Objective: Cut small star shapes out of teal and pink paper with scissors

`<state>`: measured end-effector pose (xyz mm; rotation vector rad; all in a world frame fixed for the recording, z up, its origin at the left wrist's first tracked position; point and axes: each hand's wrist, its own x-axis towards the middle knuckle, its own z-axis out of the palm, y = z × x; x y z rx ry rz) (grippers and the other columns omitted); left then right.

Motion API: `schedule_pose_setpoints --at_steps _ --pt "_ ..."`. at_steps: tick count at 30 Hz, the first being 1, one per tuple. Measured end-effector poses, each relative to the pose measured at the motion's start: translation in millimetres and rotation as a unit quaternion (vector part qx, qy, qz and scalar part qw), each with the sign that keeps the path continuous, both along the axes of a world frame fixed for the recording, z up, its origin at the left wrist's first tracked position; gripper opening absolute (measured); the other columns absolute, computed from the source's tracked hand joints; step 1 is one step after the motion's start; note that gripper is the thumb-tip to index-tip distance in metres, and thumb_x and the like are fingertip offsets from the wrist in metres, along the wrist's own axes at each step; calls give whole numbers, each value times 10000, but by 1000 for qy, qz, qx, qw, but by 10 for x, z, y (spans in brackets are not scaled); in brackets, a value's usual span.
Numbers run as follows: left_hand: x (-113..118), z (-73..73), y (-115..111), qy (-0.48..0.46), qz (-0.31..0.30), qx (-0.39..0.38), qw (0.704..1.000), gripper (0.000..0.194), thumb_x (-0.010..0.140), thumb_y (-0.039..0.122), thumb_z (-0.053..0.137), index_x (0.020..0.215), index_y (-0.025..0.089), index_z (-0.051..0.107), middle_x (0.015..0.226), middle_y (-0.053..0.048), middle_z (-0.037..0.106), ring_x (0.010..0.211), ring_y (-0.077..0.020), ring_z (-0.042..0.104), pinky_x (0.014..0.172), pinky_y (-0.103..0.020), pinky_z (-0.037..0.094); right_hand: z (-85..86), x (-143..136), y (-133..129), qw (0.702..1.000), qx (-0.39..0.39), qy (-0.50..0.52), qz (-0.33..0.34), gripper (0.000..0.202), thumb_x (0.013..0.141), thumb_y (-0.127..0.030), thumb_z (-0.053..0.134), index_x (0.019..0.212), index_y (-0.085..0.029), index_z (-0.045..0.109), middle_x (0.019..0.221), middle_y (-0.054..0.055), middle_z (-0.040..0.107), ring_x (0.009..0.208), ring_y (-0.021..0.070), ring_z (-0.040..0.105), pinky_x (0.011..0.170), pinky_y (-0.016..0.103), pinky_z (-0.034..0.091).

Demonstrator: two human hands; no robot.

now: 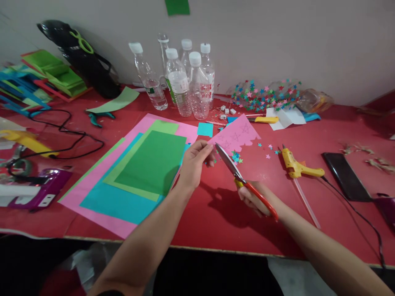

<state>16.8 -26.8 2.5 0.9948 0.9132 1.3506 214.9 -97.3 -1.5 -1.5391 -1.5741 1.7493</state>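
Observation:
Stars are drawn in pencil on a pink sheet of paper point(239, 133) with a jagged lower edge. My left hand point(197, 160) pinches this paper by its left corner, thumb and fingers closed. My right hand point(254, 195) is wrapped round the handles of scissors point(230, 162) with red and yellow grips. The blades point up and left, their tips beside my left fingers at the paper's near corner. Whether the blades touch the paper, I cannot tell. Small coloured star cutouts point(237, 157) lie on the table below the paper.
Stacked colour sheets point(151, 162) lie left of my hands. Several plastic bottles point(179, 88) stand by the wall, near a bottle filled with stars point(265, 94). To the right are a yellow glue gun point(298, 164) with its cord and a phone point(345, 176). A purple device point(46, 187) sits at left.

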Motion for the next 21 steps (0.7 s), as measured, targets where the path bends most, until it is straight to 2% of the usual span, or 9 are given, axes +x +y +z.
schedule_pose_setpoints --at_steps 3,7,13,16,21 --pt "26 -17 -14 -11 -18 3 1000 192 798 307 629 699 171 536 586 35 585 475 -54 515 471 -180 404 23 -42 -10 1000 9 3 -4 425 804 -593 504 666 -202 412 464 -90 355 299 47 342 291 179 258" --pt "37 -18 -19 -21 2 24 999 135 803 259 621 727 175 547 579 37 584 487 -59 515 485 -186 411 36 -46 -9 999 34 1 3 471 784 -645 518 662 -202 410 464 -83 350 313 51 333 306 195 254" --pt "-11 5 1 9 14 27 999 129 790 262 623 711 182 559 554 44 554 465 -52 481 465 -178 396 10 68 23 997 65 -1 43 495 838 -668 467 695 -196 423 483 -77 365 341 51 322 336 198 269" --pt "-66 27 25 36 -2 26 999 149 770 267 632 677 182 555 549 44 534 464 -51 466 445 -172 385 31 115 41 993 87 -13 73 498 854 -671 449 717 -192 440 484 -74 372 362 55 322 356 202 278" --pt "-152 55 60 63 -44 21 997 136 757 266 638 669 182 578 530 41 521 454 -51 455 430 -167 372 46 158 37 992 94 -20 80 489 866 -654 453 732 -184 456 505 -65 389 382 59 339 376 206 276"
